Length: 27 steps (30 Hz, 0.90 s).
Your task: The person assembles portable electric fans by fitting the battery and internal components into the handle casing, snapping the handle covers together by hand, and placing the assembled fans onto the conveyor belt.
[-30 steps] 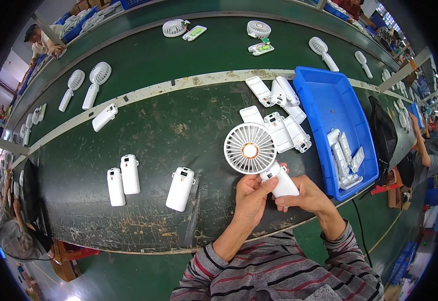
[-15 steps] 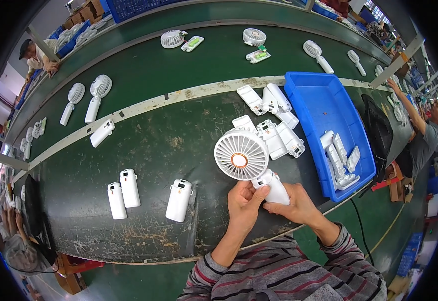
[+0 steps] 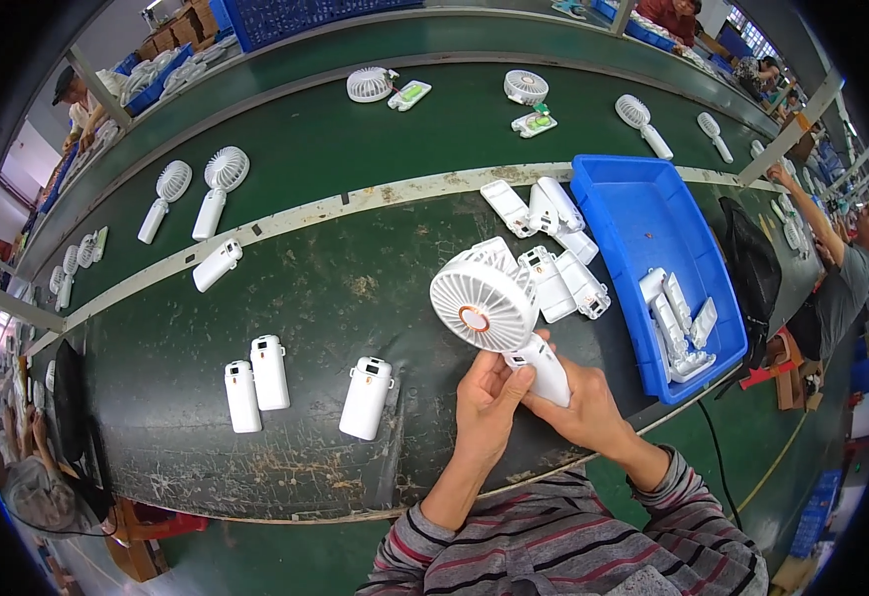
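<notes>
Near the front edge of the dark green surface (image 3: 355,288), both hands hold a white handheld fan (image 3: 499,318) raised a little over the worktop. Its round grille head tilts up and to the left, showing an orange ring at the centre, and its handle runs down to the right into the hands. The right hand (image 3: 583,407) is wrapped around the handle from below and behind, fingers closed on it. The left hand (image 3: 489,402) is closed more loosely, its fingertips pressed against the lower handle just under the fan head.

Just behind the fan lies a cluster of white handle housings (image 3: 558,268), some touching each other. To the right of them sits a blue tray (image 3: 643,209), with a few more white parts gathered in its near corner. To the left of the hands, well apart, three white handle bodies (image 3: 270,382) lie on the surface, two side by side and one nearer the hands. Beyond a pale strip, on the far belt (image 3: 375,139), finished white fans (image 3: 211,189) lie spaced out. Another person's arm (image 3: 802,209) reaches in at the far right.
</notes>
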Available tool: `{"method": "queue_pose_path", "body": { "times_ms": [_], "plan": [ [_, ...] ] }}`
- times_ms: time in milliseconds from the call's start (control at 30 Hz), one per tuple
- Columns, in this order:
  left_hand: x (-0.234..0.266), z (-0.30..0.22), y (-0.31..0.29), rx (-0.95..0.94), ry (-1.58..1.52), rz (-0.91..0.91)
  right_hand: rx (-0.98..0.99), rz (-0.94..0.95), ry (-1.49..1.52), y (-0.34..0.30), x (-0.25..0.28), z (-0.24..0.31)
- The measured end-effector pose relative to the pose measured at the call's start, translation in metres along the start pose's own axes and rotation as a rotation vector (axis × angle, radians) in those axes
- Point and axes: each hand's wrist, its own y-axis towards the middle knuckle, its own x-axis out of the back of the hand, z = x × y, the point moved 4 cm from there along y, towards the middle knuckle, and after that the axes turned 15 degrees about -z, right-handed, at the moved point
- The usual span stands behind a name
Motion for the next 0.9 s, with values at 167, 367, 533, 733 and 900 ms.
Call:
{"method": "queue_pose_path", "body": {
  "times_ms": [167, 367, 533, 733, 900],
  "plan": [
    [0.011, -0.01, 0.003, -0.053, 0.117, -0.095, 0.17, -0.045, -0.071, 0.003, -0.012, 0.018],
    [0.018, -0.041, -0.003, 0.023, -0.1, -0.053, -0.61, 0.51, 0.827, 0.009, -0.054, 0.0],
    [0.048, -0.039, 0.003, -0.077, -0.133, -0.287, -0.658, 0.349, 0.92, 0.079, -0.088, 0.032],
    [0.057, -0.043, 0.0, -0.039, -0.168, -0.415, -0.572, 0.26, 0.862, 0.213, -0.14, 0.033],
    [0.07, -0.038, 0.004, 0.085, -0.272, -0.476, -0.31, 0.023, 0.722, 0.276, -0.126, 0.031]
  ]
}}
